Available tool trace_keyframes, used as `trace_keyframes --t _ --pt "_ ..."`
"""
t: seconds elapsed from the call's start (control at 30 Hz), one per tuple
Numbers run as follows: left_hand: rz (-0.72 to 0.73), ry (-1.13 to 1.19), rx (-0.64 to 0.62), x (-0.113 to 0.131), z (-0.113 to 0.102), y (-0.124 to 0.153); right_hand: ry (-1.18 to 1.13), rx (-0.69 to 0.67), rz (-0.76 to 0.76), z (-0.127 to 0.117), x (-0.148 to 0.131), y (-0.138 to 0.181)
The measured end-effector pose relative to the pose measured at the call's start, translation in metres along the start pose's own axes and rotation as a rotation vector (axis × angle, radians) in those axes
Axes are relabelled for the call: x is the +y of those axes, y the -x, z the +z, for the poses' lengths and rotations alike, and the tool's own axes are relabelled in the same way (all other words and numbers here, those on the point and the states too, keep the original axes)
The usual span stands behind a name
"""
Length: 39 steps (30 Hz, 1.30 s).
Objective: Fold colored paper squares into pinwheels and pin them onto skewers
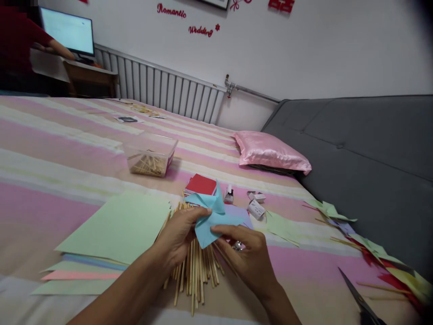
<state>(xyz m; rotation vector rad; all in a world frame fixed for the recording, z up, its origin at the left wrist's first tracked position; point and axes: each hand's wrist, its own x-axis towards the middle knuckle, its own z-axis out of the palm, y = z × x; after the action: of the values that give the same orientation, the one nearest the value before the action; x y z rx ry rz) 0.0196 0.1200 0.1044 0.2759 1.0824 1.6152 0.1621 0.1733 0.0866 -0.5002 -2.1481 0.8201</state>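
A light blue paper pinwheel (206, 230), its corners folded in, is held between my two hands. My left hand (177, 234) pinches it from the left, thumb on top. From the right, my right hand (253, 255), which wears a ring, grips its lower right blade between thumb and fingers. Directly beneath lies a pile of thin wooden sticks (193, 280), partly covered by my left hand. Just behind the pinwheel sit a stack of red paper squares (202, 184) and a purple paper sheet (237, 212), both partly hidden.
Coloured paper sheets (115, 225) lie left. A clear plastic box (171, 155) holds sticks. Small boxes (256, 209) and a green sheet (280, 225) lie right. Several paper pinwheels (375, 250) and scissors (356, 291) are far right. A pink pillow (272, 151) lies behind. A person sits far left.
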Motion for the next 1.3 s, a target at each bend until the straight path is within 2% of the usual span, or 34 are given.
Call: trace_keyframes --t 0.1,0.23,0.33,0.47,0.6,0.8,1.3 --pt "0.01 -0.013 -0.023 -0.001 0.001 0.002 -0.055 0.045 0.047 0.002 0.0 -0.001" --pt "0.076 -0.033 -0.055 -0.004 0.003 0.005 -0.208 0.133 0.268 0.006 -0.002 -0.001" --pt "0.17 -0.128 0.001 -0.008 0.004 0.005 -0.307 0.151 0.411 0.01 -0.003 -0.002" --pt "0.28 -0.267 0.047 -0.013 0.005 0.004 -0.387 0.207 0.508 0.013 -0.004 -0.002" --pt "0.307 -0.287 0.043 -0.016 0.005 0.003 -0.397 0.262 0.517 0.014 -0.001 -0.001" --pt "0.32 -0.324 0.022 -0.016 0.006 0.003 -0.349 0.352 0.45 0.016 0.009 0.001" --pt "0.341 -0.459 0.041 -0.012 0.012 0.009 -0.386 0.374 0.466 0.013 0.008 -0.006"
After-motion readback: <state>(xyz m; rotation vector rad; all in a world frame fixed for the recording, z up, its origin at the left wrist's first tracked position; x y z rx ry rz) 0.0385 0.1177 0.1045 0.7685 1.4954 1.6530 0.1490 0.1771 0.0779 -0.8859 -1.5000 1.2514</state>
